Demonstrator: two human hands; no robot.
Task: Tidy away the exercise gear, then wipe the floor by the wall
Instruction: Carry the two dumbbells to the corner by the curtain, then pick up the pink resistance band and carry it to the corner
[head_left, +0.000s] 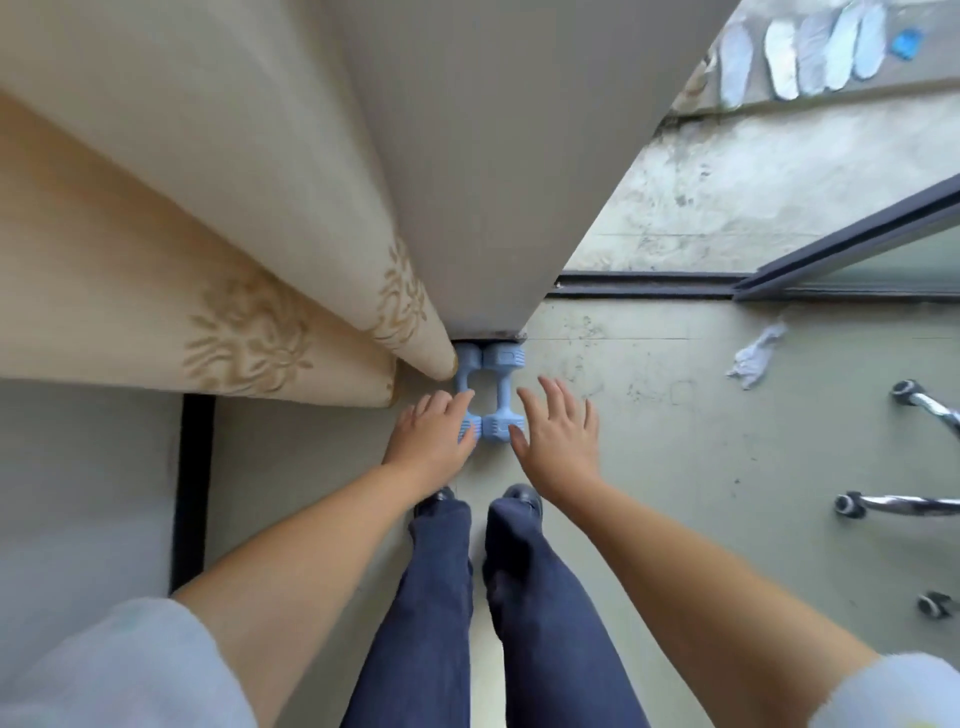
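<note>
Scuffed pale floor | ribbed blue dumbbells against wall | hands spread, empty: left hand, right hand

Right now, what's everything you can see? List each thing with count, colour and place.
dumbbells: two, light blue, side by side on the floor against the wall's foot
curtain: one, cream with gold pattern, left of the dumbbells
cloth: one, white, crumpled on the floor at right
chrome legs with castors: several, right edge
sliding door track: dark, behind the cloth
insoles: a row, pale, on the ledge outside
left hand: open, over the left dumbbell's near end
right hand: open, fingers spread, beside the right dumbbell
</note>
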